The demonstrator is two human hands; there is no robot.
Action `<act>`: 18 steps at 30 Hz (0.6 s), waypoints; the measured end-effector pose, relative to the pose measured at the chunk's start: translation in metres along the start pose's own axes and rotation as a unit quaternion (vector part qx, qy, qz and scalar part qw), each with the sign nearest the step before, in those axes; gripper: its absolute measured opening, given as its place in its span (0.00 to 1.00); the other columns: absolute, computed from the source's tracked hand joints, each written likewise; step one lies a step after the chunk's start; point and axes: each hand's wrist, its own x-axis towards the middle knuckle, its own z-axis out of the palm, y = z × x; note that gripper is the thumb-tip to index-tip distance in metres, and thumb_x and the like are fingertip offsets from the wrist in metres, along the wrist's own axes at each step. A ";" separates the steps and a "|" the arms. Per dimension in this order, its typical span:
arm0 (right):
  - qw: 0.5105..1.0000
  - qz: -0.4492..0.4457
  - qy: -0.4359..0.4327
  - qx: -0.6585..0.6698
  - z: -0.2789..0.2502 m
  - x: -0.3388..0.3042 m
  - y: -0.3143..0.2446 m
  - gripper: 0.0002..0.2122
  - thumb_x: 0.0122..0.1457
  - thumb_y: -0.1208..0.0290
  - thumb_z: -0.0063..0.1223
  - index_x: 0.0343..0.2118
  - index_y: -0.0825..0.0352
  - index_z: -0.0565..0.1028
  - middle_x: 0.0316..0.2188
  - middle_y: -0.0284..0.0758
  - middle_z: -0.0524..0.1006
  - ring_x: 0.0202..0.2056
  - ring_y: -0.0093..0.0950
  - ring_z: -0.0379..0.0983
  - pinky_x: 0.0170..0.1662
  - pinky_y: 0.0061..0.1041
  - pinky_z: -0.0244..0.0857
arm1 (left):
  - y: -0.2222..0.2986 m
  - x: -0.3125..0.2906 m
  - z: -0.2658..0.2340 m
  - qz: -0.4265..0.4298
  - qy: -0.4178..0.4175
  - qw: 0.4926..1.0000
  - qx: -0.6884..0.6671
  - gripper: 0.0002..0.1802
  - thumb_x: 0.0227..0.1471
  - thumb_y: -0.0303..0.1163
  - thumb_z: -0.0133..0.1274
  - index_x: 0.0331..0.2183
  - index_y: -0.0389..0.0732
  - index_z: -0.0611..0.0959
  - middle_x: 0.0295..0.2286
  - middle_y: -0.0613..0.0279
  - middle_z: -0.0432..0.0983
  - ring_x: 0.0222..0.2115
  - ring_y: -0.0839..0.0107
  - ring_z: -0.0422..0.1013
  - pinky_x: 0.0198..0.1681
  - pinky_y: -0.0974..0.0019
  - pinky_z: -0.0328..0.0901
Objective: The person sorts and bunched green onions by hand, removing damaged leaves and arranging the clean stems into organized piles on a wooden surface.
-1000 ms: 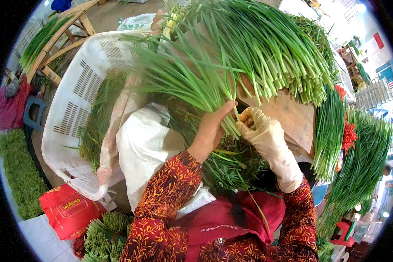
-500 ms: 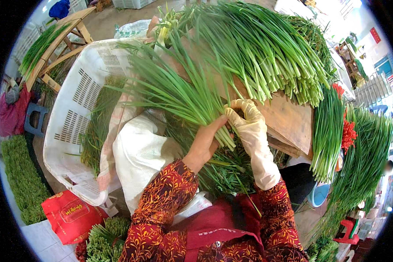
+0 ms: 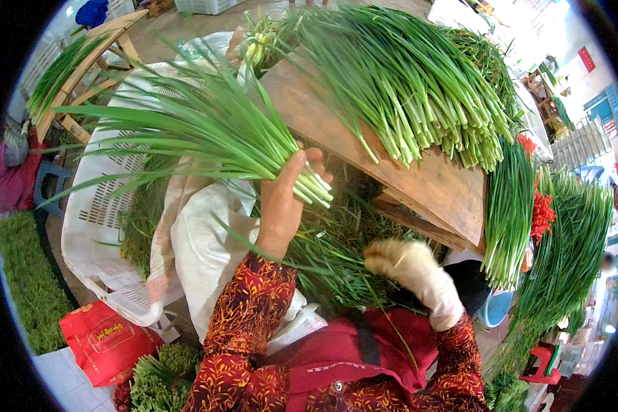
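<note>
My bare left hand [image 3: 284, 203] is closed round the pale stems of a bunch of garlic chives [image 3: 244, 143], whose long leaves fan out leftward over the white crate. In a pale glove, my right hand [image 3: 413, 273] is lower and to the right, apart from the bunch; motion smears its fingers. Beneath the hands lies a heap of loose chive leaves and trimmings [image 3: 343, 244]. A large pile of chives [image 3: 419, 89] rests on the wooden board [image 3: 453, 199] ahead, cut ends toward me. One thin leaf lies across my dark red apron [image 3: 323, 353].
A white slotted crate [image 3: 82, 230] stands at left, with a white woven sack [image 3: 209, 230] draped beside it. Bundled chives [image 3: 511, 226] hang at right near red ties [image 3: 544, 211]. A red bag [image 3: 103, 343] sits at lower left, and a blue basin [image 3: 494, 309] at lower right.
My left hand has moved left and up with the bunch. My right hand has left the bunch's stems and dropped down to the right.
</note>
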 end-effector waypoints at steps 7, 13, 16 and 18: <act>0.948 0.106 0.280 -0.112 -0.056 0.083 -0.030 0.11 0.49 0.65 0.51 0.34 0.64 0.70 0.21 0.35 0.74 0.22 0.28 0.71 0.25 0.23 0.64 | -0.027 -0.007 0.001 -0.157 -0.017 0.986 -0.051 0.14 0.47 0.35 0.49 0.37 0.41 0.70 0.26 0.68 0.67 0.25 0.76 0.63 0.30 0.70 0.63; 0.947 -0.028 0.320 0.011 -0.035 0.067 -0.034 0.08 0.50 0.66 0.49 0.29 0.64 0.72 0.19 0.38 0.73 0.20 0.33 0.70 0.24 0.24 0.64 | -0.029 -0.011 0.003 -0.191 0.026 0.981 -0.033 0.17 0.45 0.34 0.51 0.38 0.40 0.70 0.35 0.63 0.69 0.29 0.77 0.65 0.31 0.71 0.64; 0.955 -0.105 0.277 0.016 -0.028 0.050 -0.046 0.07 0.47 0.62 0.49 0.27 0.59 0.72 0.18 0.35 0.73 0.19 0.33 0.70 0.22 0.28 0.64 | -0.026 -0.012 0.003 -0.198 0.011 0.978 -0.067 0.16 0.45 0.34 0.52 0.37 0.41 0.70 0.37 0.61 0.69 0.32 0.76 0.65 0.34 0.71 0.64; 0.953 -0.083 0.282 0.069 -0.044 0.044 -0.040 0.10 0.46 0.60 0.51 0.29 0.59 0.72 0.19 0.36 0.73 0.21 0.32 0.71 0.24 0.28 0.64 | -0.025 -0.014 0.012 -0.190 0.021 0.978 -0.089 0.14 0.45 0.33 0.51 0.36 0.40 0.69 0.36 0.59 0.70 0.32 0.74 0.66 0.34 0.70 0.64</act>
